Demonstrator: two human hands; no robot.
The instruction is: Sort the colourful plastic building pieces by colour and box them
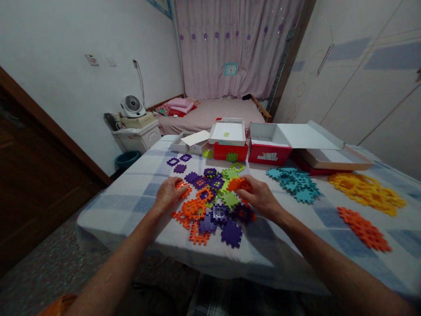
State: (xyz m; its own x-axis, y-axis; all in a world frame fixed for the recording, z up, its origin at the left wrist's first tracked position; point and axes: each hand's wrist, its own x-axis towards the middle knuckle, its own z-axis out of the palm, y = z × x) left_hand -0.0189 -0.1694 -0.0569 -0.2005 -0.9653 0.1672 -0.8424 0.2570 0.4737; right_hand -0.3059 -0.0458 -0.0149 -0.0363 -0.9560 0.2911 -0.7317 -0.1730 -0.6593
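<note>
Orange notched pieces (191, 207) lie among purple pieces (232, 234) on the checked cloth (131, 204) before us; our right hand (259, 194) pinches at least one, and our left hand (167, 193) touches another, though whether it grips we cannot tell

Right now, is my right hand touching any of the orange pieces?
Touching: the head view shows your right hand holding an orange piece, its thumb and fingers against it with no gap.
</note>
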